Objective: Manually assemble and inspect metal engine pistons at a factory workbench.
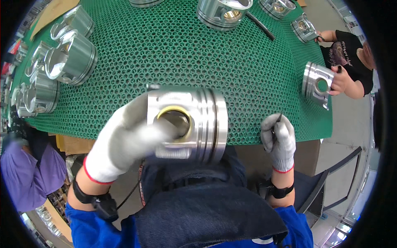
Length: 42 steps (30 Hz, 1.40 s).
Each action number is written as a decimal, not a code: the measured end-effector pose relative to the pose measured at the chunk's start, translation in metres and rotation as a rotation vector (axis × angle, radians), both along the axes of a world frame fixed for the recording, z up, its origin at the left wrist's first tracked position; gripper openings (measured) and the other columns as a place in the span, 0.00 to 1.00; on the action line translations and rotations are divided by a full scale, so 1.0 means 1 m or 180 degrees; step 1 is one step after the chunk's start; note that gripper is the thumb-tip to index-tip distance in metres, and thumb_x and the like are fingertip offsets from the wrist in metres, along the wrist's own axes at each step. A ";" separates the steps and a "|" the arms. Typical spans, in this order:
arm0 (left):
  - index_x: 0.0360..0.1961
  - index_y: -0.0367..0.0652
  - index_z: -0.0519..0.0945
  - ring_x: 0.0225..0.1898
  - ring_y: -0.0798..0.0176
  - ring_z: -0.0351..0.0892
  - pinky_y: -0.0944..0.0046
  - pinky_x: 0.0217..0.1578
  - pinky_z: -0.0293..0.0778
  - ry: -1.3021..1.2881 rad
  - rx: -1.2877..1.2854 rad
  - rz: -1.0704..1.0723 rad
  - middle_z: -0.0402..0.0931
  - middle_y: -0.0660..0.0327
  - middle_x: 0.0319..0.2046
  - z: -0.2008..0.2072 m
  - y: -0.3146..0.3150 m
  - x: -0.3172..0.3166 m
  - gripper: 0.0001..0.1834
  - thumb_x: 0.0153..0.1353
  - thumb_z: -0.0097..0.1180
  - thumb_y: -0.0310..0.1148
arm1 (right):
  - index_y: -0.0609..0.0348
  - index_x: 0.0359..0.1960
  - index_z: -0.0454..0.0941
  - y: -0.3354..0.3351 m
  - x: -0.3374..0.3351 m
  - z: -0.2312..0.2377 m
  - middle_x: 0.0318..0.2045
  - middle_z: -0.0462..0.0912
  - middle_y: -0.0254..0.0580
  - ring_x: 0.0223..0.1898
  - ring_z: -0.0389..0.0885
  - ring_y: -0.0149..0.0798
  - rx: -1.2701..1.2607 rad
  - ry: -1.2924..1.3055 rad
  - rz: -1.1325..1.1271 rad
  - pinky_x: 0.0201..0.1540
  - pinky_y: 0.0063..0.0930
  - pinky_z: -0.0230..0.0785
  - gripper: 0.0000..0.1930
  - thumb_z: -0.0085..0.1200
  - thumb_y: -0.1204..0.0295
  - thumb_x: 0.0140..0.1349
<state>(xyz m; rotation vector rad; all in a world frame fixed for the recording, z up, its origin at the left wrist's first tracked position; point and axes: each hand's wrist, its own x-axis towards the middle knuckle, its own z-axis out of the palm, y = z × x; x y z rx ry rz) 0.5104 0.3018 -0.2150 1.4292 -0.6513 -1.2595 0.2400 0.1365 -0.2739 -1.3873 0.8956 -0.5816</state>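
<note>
Two gloved hands at the near edge of the counter (289,136), both in white knit gloves with red cuffs.

Left hand (124,140): closed around a metal piston (188,124), one finger pushed into the brass-ringed side hole. Piston held on its side above the near edge, its grooved crown end toward the right, clear of the mat.

Right hand (279,140): fingers curled shut on a thin dark tool (279,118), the tip pointing up and away. Hand sits over the near right part of the counter, well apart from the held piston.

Dark apron (206,215) and blue sleeves below, a black strap on each wrist.

Green honeycomb mat (173,53): covers the counter top.

Left edge: a row of several more pistons (72,58) lying on the mat, open skirts facing inward.

Far edge: one large piston (223,12) with a brass-coloured inner part, a black rod (260,25) just beside it to the right, further pistons at either side, partly cut off.

Right edge: another person's hand (340,80) holds a piston (317,84) on its side over the mat; one more piston (304,28) sits toward the far right corner, by that person's other hand.
</note>
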 end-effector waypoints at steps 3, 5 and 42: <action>0.62 0.29 0.64 0.52 0.59 0.76 0.57 0.53 0.72 0.1963 -0.0329 0.0633 0.75 0.48 0.51 -0.020 0.008 0.009 0.42 0.67 0.36 0.62 | 0.67 0.32 0.76 -0.001 -0.003 0.000 0.12 0.68 0.32 0.12 0.61 0.22 0.0050 -0.0049 0.0026 0.14 0.16 0.50 0.24 0.50 0.52 0.60; 0.63 0.26 0.59 0.53 0.55 0.76 0.58 0.56 0.70 -0.0312 -0.0330 0.0663 0.73 0.46 0.53 -0.036 0.022 0.018 0.44 0.69 0.28 0.63 | 0.67 0.32 0.76 -0.003 -0.005 -0.001 0.13 0.69 0.32 0.12 0.61 0.22 0.0062 -0.0060 0.0073 0.14 0.16 0.50 0.25 0.51 0.50 0.59; 0.48 0.42 0.76 0.51 0.46 0.76 0.50 0.57 0.69 -0.5857 -0.1305 -0.0801 0.77 0.55 0.49 0.004 -0.043 -0.064 0.28 0.44 0.65 0.39 | 0.61 0.31 0.80 0.016 0.035 0.026 0.23 0.78 0.48 0.26 0.79 0.47 -0.1296 0.0053 0.1086 0.31 0.36 0.71 0.16 0.48 0.59 0.63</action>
